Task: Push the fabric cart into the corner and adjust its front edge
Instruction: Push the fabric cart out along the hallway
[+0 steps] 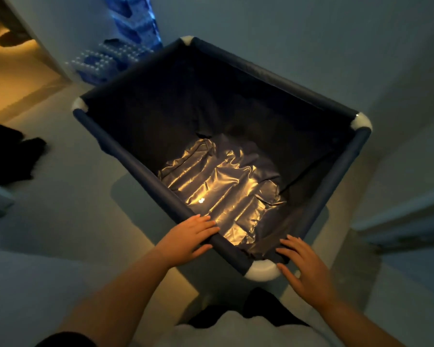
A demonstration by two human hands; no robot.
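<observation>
Both flat: left hand, right hand on padded fabric cart rim.

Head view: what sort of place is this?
Probably a storage or utility corner indoors: an empty fabric cart, shrink-wrapped cases of water bottles against the wall, and bare floor.

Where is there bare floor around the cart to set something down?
Bare floor lies left of the fabric cart, between its left rail and the dark clothing. Behind its far-left side it is crowded with bottled-water packs. The right side is tight against the wall. Left hand and right hand occupy the near corner.
</observation>
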